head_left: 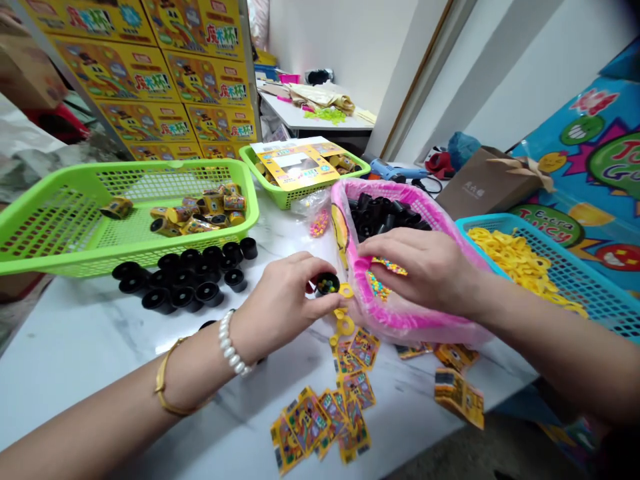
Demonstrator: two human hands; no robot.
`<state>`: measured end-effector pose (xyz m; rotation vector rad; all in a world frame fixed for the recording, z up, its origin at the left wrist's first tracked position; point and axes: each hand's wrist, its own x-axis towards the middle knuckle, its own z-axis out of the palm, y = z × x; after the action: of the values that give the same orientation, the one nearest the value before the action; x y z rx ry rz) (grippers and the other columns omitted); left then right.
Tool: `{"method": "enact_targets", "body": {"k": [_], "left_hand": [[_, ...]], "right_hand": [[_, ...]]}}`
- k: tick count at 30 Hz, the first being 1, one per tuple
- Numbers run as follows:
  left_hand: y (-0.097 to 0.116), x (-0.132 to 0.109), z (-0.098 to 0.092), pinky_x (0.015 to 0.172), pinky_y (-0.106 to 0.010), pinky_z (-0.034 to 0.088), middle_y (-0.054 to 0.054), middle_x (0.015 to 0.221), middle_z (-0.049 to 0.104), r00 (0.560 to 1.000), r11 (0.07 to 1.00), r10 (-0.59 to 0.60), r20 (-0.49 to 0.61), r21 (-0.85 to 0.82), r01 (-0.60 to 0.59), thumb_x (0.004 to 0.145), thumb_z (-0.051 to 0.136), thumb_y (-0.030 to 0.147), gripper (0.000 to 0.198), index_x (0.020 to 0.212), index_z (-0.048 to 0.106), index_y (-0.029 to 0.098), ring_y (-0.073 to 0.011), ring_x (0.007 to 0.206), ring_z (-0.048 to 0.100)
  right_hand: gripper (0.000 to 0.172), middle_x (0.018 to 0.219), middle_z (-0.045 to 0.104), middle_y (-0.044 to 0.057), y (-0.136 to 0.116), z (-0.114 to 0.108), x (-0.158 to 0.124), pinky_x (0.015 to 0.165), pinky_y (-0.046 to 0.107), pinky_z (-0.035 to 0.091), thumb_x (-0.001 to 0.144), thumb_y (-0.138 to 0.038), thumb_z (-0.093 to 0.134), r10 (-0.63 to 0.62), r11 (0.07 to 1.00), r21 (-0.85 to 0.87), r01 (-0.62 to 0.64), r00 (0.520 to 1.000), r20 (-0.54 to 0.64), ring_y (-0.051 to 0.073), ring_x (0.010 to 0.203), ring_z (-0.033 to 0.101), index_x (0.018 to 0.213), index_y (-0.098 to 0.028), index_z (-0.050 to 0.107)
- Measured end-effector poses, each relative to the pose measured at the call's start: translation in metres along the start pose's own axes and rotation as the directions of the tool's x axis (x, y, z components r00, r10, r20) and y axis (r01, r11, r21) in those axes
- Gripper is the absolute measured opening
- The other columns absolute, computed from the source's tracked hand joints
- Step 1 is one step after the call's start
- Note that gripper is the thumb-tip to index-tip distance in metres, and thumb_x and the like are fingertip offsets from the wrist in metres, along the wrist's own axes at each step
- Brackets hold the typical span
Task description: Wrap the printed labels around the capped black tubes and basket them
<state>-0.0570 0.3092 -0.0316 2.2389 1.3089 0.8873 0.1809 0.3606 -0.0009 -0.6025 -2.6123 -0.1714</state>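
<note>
My left hand (285, 297) is closed round a small black cup (327, 283) with coloured candy beads inside, held just above the white table. My right hand (423, 267) reaches into the pink basket (400, 319), fingers pinched together over the coloured beads (380, 287) in its plastic liner; what they pinch is hidden. Black empty cups (385, 213) fill the far part of that basket. Yellow rings (344, 325) lie under my left hand's fingertips.
Several open black cups (185, 280) stand before a large green basket (60, 220) holding wrapped yellow cups (210, 210). Yellow printed labels (325, 417) lie scattered at the table's near edge. A blue basket (590, 293) of yellow rings sits right; a smaller green basket (300, 190) sits behind.
</note>
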Motion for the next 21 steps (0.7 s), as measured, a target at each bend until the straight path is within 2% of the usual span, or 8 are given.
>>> {"method": "enact_targets", "body": {"k": [3,5,7,9,13,16,18,21], "left_hand": [[-0.007,-0.006,-0.014,0.070,-0.029,0.050,-0.003,0.089,0.073,0.999,0.992,-0.011,-0.041,0.124,0.016,0.079,0.074,0.029,0.023,0.100,0.071,0.020,-0.0167,0.074,0.065],[-0.015,-0.007,-0.022,0.071,-0.029,0.050,-0.004,0.091,0.074,0.999,0.974,-0.029,-0.019,0.223,0.033,0.079,0.072,0.028,0.021,0.099,0.071,0.019,-0.0173,0.073,0.065],[-0.023,-0.006,-0.026,0.070,-0.030,0.051,-0.006,0.091,0.074,0.996,0.953,-0.063,0.070,0.300,0.039,0.079,0.069,0.024,0.020,0.098,0.071,0.018,-0.0179,0.071,0.066],[-0.030,-0.004,-0.026,0.071,-0.031,0.052,-0.008,0.091,0.075,0.978,0.935,-0.102,0.181,0.354,0.032,0.079,0.066,0.018,0.021,0.099,0.072,0.016,-0.0200,0.073,0.068],[-0.040,-0.002,-0.017,0.078,-0.036,0.054,-0.014,0.096,0.075,0.940,0.904,-0.165,0.298,0.426,0.023,0.078,0.064,0.009,0.023,0.099,0.073,0.011,-0.0267,0.085,0.071],[-0.041,-0.002,-0.013,0.079,-0.037,0.055,-0.015,0.096,0.075,0.929,0.896,-0.180,0.324,0.444,0.018,0.078,0.065,0.009,0.024,0.100,0.074,0.011,-0.0276,0.086,0.071],[-0.040,-0.004,-0.017,0.081,-0.036,0.055,-0.015,0.099,0.075,0.931,0.899,-0.173,0.320,0.438,0.016,0.077,0.069,0.012,0.031,0.108,0.072,0.012,-0.0275,0.090,0.071],[-0.040,-0.009,-0.033,0.083,-0.037,0.054,-0.015,0.108,0.073,0.954,0.901,-0.166,0.248,0.432,0.045,0.079,0.072,0.023,0.047,0.124,0.064,0.012,-0.0268,0.092,0.069]], "right_hand": [[0.014,0.093,0.073,0.008,0.026,0.012,-0.013,0.070,0.030,0.054,0.091,-0.021,0.056,0.209,0.975,-0.126,-0.183,0.947,0.243,0.020,0.083,0.069,0.094,-0.017,0.069],[0.016,0.090,0.072,0.010,0.042,0.022,-0.019,0.060,0.028,0.048,0.090,-0.020,0.055,0.321,0.929,-0.314,-0.194,0.845,0.428,0.022,0.082,0.069,0.087,-0.016,0.070],[0.018,0.084,0.071,0.012,0.051,0.033,-0.021,0.052,0.027,0.040,0.087,-0.013,0.053,0.407,0.882,-0.442,-0.163,0.735,0.542,0.023,0.076,0.069,0.082,-0.014,0.070],[0.019,0.079,0.071,0.013,0.052,0.042,-0.018,0.050,0.028,0.036,0.085,-0.008,0.052,0.428,0.873,-0.465,-0.145,0.685,0.590,0.023,0.071,0.069,0.082,-0.012,0.070],[0.017,0.086,0.073,0.011,0.040,0.050,-0.011,0.056,0.027,0.041,0.089,-0.018,0.054,0.320,0.939,-0.304,-0.159,0.724,0.611,0.022,0.074,0.070,0.087,-0.015,0.071],[0.015,0.090,0.074,0.009,0.035,0.051,-0.009,0.064,0.026,0.045,0.086,-0.022,0.058,0.268,0.959,-0.083,-0.272,0.767,0.583,0.021,0.079,0.069,0.088,-0.016,0.071],[0.013,0.085,0.074,0.006,0.037,0.050,-0.011,0.065,0.026,0.046,0.083,-0.022,0.060,0.308,0.914,0.041,-0.403,0.757,0.576,0.020,0.075,0.068,0.086,-0.017,0.072],[0.015,0.077,0.072,0.001,0.045,0.048,-0.017,0.061,0.025,0.047,0.080,-0.027,0.062,0.392,0.745,0.229,-0.626,0.689,0.609,0.017,0.068,0.065,0.088,-0.018,0.071]]}}
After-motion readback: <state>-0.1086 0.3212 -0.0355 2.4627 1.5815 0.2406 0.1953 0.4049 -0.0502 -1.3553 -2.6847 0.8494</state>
